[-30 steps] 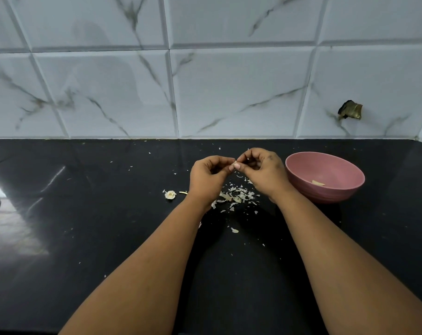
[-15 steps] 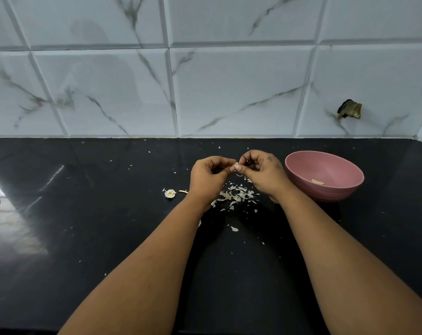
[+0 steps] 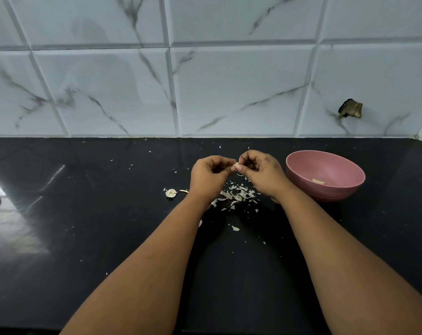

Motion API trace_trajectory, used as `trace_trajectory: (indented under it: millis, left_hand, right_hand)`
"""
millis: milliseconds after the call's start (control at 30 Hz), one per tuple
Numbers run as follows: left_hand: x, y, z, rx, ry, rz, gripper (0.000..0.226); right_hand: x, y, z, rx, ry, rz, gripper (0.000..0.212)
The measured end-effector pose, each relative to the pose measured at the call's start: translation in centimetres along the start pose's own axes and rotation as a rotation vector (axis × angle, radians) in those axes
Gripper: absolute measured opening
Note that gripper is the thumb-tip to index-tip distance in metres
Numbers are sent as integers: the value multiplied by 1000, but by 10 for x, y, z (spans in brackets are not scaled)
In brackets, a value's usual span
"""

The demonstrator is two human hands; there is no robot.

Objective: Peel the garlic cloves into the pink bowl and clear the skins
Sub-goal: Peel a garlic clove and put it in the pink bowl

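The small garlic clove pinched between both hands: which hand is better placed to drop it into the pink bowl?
The right hand, probably. It pinches the small pale garlic clove together with the left hand, and the round pink bowl sits directly beside it on the right hand's side.

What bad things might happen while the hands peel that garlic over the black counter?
The garlic clove is tiny and only pinched between the left hand and right hand, above the counter, not over the pink bowl. If it slips, it would probably land among the skins. Loose flakes already lie scattered widely, so some could be missed when clearing up.
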State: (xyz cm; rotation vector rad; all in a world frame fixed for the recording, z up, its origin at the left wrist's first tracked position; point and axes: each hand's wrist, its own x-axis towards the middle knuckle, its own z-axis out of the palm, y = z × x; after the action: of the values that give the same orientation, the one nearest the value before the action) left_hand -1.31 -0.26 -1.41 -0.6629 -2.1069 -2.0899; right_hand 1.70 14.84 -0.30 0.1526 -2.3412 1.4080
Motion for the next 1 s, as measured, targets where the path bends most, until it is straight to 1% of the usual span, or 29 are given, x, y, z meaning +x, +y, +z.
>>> trace_trajectory:
  millis: [67, 200, 300, 367, 433, 600, 767, 900, 1000]
  left_hand:
    - [-1, 1, 1, -57, 30, -42, 14]
    - [1, 6, 2, -355, 31, -211, 10]
    - [2, 8, -1, -474, 35, -248, 6]
    - [3, 7, -4, -554, 24, -280, 16]
    - [4, 7, -6, -604, -1, -330, 16]
    - [4, 7, -3, -547, -86, -329, 13]
    - [4, 6, -2, -563, -39, -323, 9]
    - [4, 6, -1, -603, -2, -322, 14]
    - [3, 7, 1, -600, 13, -308, 17]
  right_hand:
    - [0, 0, 4, -63, 41, -35, 21]
    - [0, -4, 7, -199, 125, -158, 14]
    - [-2, -8, 7, -204, 123, -232, 8]
    - [-3, -10, 7, -196, 131, -252, 8]
    - [-3, -10, 7, -178, 155, -240, 9]
    - [-3, -8, 4, -98, 205, -166, 10]
    - [-4, -9, 7, -100, 241, -169, 22]
    - [-2, -8, 7, -55, 255, -167, 23]
    - [-2, -8, 5, -12, 247, -148, 29]
